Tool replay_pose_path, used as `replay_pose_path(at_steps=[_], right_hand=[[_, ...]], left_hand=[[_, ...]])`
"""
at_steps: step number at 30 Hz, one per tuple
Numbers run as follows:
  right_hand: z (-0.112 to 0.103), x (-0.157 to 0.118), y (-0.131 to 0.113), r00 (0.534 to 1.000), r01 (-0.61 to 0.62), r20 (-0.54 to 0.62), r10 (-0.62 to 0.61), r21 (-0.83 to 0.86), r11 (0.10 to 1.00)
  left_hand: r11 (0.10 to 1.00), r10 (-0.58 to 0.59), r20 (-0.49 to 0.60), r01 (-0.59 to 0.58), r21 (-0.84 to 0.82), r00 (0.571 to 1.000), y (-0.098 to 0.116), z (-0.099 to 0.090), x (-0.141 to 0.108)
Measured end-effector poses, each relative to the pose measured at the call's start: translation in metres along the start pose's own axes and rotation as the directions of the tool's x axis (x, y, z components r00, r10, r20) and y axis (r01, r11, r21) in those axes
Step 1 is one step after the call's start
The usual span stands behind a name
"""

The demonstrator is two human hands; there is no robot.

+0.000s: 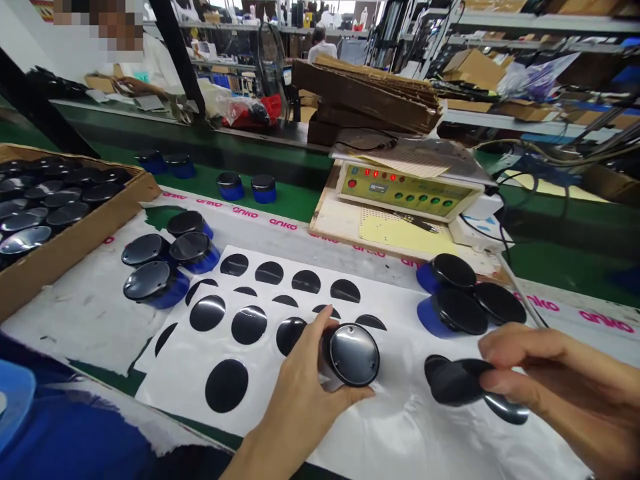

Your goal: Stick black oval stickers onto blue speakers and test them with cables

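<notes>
My left hand (303, 390) is closed around a round black-topped puck (355, 355). Its glossy face is turned up, with small screw holes near the rim. To the right, the thumb and fingers of my right hand (555, 373) pinch a thin black disc (459, 381). More dark discs (507, 408) lie partly hidden beneath that one. Beside my left hand are overlapping white sheets (270, 400) carrying round black stickers (227, 385). Several blue pucks with black tops (453, 312) stand behind my right hand.
At the left is a cardboard tray (75, 257) packed with black-topped pucks. More blue pucks (156, 283) stand beside it, others farther back on the green surface. A control box (407, 190) with lit red indicators sits behind, under stacked cardboard (370, 100). Another person (155, 63) sits across.
</notes>
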State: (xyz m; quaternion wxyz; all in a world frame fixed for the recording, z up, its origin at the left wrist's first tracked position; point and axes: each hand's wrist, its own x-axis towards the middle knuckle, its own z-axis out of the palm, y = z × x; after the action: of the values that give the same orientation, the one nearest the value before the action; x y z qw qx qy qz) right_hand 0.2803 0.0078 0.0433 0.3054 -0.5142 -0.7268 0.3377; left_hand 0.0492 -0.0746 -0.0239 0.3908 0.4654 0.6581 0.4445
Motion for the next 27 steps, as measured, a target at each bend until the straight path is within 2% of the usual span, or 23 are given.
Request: replay_pose_path(at_steps=[1, 3, 5, 7, 10, 14, 18, 22, 27], right_hand=[[0.006, 0.000, -0.006, 0.994, -0.105, 0.018, 0.103, 0.085, 0.991], [0.024, 0.002, -0.019, 0.951, -0.273, 0.207, 0.231, 0.204, 0.940], [0.044, 0.007, -0.028, 0.891, -0.376, 0.363, 0.272, 0.255, 0.891], [0.058, 0.010, -0.031, 0.875, -0.390, 0.416, 0.249, 0.296, 0.872], [0.070, 0.011, -0.027, 0.878, -0.391, 0.424, 0.222, 0.368, 0.843], [0.077, 0.008, -0.019, 0.870, -0.436, 0.421, 0.259, 0.409, 0.801], [0.083, 0.007, -0.017, 0.881, -0.426, 0.393, 0.262, 0.421, 0.801], [0.086, 0.008, -0.019, 0.918, -0.354, 0.322, 0.231, 0.407, 0.842], [0.089, 0.005, -0.018, 0.972, -0.187, 0.193, 0.131, 0.309, 0.933]], left_hand=[[1.000, -0.011, 0.011, 0.012, -0.009, 1.000, 0.000, 0.000, -0.001], [1.000, -0.019, 0.026, 0.020, -0.018, 0.999, 0.000, -0.001, -0.001], [1.000, -0.020, 0.040, 0.021, -0.016, 0.999, 0.000, -0.002, -0.001], [1.000, -0.014, 0.058, 0.015, -0.010, 0.998, 0.000, -0.003, -0.001], [1.000, -0.011, 0.072, 0.012, -0.003, 0.997, 0.002, -0.004, 0.000], [1.000, 0.001, 0.073, -0.002, 0.019, 0.997, 0.002, -0.004, 0.001], [0.999, 0.028, 0.075, -0.031, 0.039, 0.997, -0.001, -0.004, 0.000], [0.996, 0.055, 0.067, -0.059, 0.059, 0.996, -0.002, -0.004, 0.000], [0.995, 0.065, 0.049, -0.069, 0.078, 0.997, 0.000, -0.002, 0.001]])
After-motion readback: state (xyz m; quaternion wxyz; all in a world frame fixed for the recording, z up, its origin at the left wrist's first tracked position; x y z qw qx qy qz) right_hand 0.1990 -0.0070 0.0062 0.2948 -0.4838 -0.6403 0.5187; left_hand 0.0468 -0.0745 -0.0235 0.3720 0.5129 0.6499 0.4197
